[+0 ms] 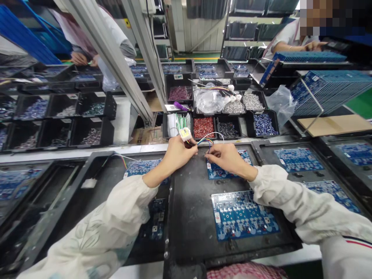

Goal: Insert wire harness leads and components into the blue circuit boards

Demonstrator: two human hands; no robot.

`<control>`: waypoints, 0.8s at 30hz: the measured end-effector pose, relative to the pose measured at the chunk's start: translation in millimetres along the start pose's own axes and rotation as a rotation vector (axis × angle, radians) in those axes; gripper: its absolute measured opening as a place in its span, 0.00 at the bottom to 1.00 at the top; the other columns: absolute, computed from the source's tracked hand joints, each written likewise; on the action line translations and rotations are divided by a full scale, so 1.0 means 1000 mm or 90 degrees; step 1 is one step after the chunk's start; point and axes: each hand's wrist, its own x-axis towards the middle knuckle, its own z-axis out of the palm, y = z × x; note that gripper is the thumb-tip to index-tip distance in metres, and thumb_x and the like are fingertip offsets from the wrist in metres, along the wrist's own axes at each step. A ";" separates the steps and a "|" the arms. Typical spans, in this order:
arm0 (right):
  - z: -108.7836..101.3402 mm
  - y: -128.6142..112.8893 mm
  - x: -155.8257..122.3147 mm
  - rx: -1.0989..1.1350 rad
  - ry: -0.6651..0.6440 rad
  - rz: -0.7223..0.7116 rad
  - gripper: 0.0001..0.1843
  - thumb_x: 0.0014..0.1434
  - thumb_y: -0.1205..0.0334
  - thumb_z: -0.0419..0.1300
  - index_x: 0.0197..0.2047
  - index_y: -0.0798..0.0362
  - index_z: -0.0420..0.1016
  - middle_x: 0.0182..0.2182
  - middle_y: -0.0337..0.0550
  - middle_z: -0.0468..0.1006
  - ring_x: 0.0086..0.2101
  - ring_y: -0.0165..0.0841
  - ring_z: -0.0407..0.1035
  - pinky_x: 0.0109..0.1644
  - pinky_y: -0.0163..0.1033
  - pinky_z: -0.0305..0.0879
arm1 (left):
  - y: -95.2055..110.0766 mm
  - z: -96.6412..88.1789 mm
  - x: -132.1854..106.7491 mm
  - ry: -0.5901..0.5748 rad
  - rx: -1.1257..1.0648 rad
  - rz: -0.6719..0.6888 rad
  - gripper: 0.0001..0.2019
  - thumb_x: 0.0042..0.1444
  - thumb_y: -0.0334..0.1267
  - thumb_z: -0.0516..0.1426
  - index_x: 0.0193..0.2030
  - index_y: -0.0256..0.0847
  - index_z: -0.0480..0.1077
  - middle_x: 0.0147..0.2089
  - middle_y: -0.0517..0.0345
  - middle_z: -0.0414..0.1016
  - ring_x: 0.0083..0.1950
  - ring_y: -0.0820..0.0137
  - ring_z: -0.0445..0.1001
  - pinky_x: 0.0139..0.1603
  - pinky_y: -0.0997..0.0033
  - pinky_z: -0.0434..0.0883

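My left hand is closed on a white plug connector with a yellowish face. Several thin coloured wires run from it toward the right, one white wire looping out wide. My right hand pinches the wires near their far ends, above the upper circuit board in the black tray. That hand partly covers this blue board. Nearer to me, in the same tray, lies a second blue circuit board. Both hands are above the tray's far part, a short gap apart.
Behind the tray stand black bins of small parts, among them red components and blue components. A bag of wired connectors lies on the bins. Metal posts rise at left. Racked boards stand right. Two co-workers are across the bench.
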 end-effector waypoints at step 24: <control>-0.063 -0.019 -0.002 -0.216 0.044 -0.150 0.21 0.59 0.56 0.57 0.52 0.59 0.68 0.44 0.52 0.74 0.42 0.37 0.69 0.47 0.45 0.65 | 0.016 -0.022 -0.054 -0.007 0.486 0.205 0.22 0.57 0.33 0.51 0.59 0.31 0.58 0.57 0.39 0.62 0.60 0.57 0.61 0.58 0.55 0.63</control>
